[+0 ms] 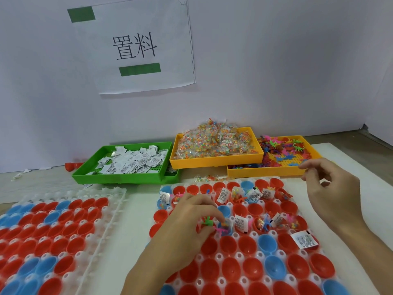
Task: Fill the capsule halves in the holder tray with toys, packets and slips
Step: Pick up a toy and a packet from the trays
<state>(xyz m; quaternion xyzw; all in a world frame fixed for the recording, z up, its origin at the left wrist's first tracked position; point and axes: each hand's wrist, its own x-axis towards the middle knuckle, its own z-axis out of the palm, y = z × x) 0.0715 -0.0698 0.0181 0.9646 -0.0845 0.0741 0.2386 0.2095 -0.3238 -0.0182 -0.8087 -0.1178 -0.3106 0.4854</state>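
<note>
At the far left, a second holder tray [63, 231] lay on the table [138, 209], its pockets filled with empty red and blue capsule halves. Behind it stood a green bin [125, 177] heaped with white printed slips [131, 161], and a paper sign [136, 45] hung on the wall above.

The left hand [191, 218] rested low over the main holder tray [240, 256], fingers curled, pinching a green toy [207, 221] above a capsule half in the third row, with a pink toy [221, 230] lying just beside its fingertips. Capsule halves [246, 271] in the tray's nearer rows sat empty, while several in the second and third rows already held slips, bead packets and small figures. One loose slip [304, 239] lay tilted over a red half near the tray's right edge.

Behind the tray, a yellow bin [217, 162] held a mound of bead packets [217, 143], partly overlapping a second yellow bin [265, 171] of coloured toy figures [282, 150].

The right hand [331, 192] hovered above the tray's far right corner, close to the toy bin, fingers loosely bent, thumb and forefinger near each other; nothing could be seen between them.
</note>
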